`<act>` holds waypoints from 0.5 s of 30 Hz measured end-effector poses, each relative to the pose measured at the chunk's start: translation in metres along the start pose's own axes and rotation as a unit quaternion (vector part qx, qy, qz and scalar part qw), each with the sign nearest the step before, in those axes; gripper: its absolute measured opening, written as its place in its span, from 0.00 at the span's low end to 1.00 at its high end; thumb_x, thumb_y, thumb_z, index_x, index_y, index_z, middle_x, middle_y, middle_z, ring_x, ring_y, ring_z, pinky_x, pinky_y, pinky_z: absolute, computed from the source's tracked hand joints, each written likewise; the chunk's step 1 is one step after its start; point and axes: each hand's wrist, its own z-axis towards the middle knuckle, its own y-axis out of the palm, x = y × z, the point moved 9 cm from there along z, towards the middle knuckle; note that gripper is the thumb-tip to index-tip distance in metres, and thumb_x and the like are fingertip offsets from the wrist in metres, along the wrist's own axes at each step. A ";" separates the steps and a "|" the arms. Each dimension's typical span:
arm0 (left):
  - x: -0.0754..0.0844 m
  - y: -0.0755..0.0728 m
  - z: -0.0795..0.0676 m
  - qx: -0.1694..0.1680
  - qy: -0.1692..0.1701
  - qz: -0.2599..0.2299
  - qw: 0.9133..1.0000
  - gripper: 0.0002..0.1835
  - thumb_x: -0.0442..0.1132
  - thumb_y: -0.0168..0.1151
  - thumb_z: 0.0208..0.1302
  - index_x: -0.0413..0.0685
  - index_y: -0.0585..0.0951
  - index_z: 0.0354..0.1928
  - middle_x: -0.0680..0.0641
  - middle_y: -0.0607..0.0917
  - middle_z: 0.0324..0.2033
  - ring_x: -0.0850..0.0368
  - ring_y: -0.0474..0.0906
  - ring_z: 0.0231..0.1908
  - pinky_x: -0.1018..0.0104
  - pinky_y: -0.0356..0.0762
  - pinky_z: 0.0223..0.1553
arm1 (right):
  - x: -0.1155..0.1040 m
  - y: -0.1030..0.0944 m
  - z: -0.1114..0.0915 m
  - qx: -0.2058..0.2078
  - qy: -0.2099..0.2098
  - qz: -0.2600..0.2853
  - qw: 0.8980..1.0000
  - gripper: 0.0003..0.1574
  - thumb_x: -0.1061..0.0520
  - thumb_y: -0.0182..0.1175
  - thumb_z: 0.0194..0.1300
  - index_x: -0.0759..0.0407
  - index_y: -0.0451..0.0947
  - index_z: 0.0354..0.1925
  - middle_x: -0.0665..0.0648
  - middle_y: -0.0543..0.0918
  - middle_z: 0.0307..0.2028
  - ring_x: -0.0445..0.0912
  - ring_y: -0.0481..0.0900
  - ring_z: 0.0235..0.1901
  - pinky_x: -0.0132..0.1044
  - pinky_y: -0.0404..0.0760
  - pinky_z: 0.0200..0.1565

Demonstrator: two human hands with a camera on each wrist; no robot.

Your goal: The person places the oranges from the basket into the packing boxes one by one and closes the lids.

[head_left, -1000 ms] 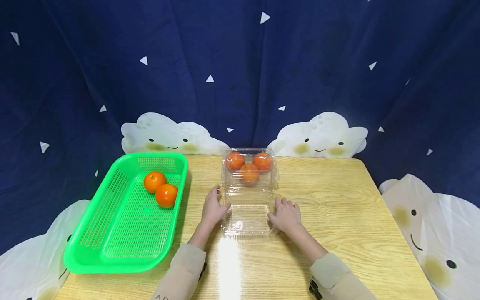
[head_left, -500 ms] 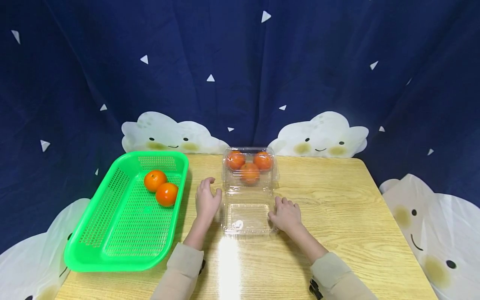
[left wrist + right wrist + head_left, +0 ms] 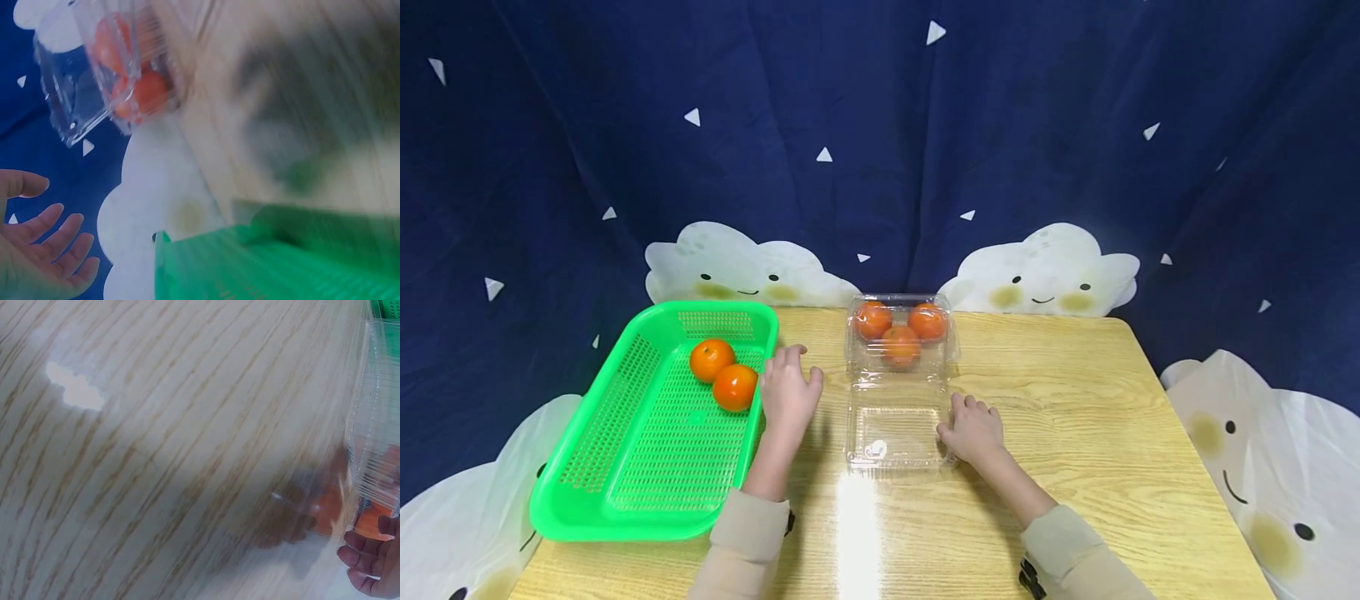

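My left hand [image 3: 790, 392] is over the right rim of the green basket [image 3: 553, 492], fingers loosely bent and holding nothing. Just left of it, inside the basket, two oranges [image 3: 735, 388] touch each other. My right hand [image 3: 973, 429] rests by the right edge of a clear plastic clamshell box [image 3: 898, 454], with the thumb at that edge and the fingers loosely bent. Three more oranges [image 3: 901, 346] show through the clear plastic of the box's far part. The left wrist view shows the left hand's fingers [image 3: 59, 240] spread, apart from anything.
The wooden table [image 3: 1052, 400] extends right of the box. Its far edge meets a dark blue curtain [image 3: 880, 150] printed with clouds. The basket takes up the table's left side, and a strip of tabletop lies between basket and box.
My left hand has left the clamshell box's left edge and moved left to the basket's right rim. The right hand, the box and the oranges have stayed in place.
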 end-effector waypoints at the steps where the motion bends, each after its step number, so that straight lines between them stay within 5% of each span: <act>1: 0.000 -0.002 0.000 -0.002 0.000 0.002 1.000 0.18 0.36 0.57 0.54 0.36 0.76 0.47 0.37 0.78 0.47 0.39 0.70 0.46 0.50 0.66 0.47 | 0.000 0.000 0.000 0.000 0.000 0.001 1.000 0.33 0.43 0.50 0.56 0.63 0.67 0.53 0.63 0.76 0.43 0.59 0.74 0.42 0.53 0.70 0.43; 15: -0.020 -0.034 0.004 -0.033 -0.019 0.045 0.998 0.20 0.37 0.56 0.56 0.37 0.74 0.51 0.36 0.77 0.49 0.38 0.69 0.48 0.47 0.65 0.46 | 0.000 -0.001 -0.002 0.002 -0.005 0.004 1.000 0.34 0.43 0.51 0.57 0.65 0.66 0.55 0.65 0.75 0.47 0.60 0.74 0.43 0.54 0.70 0.44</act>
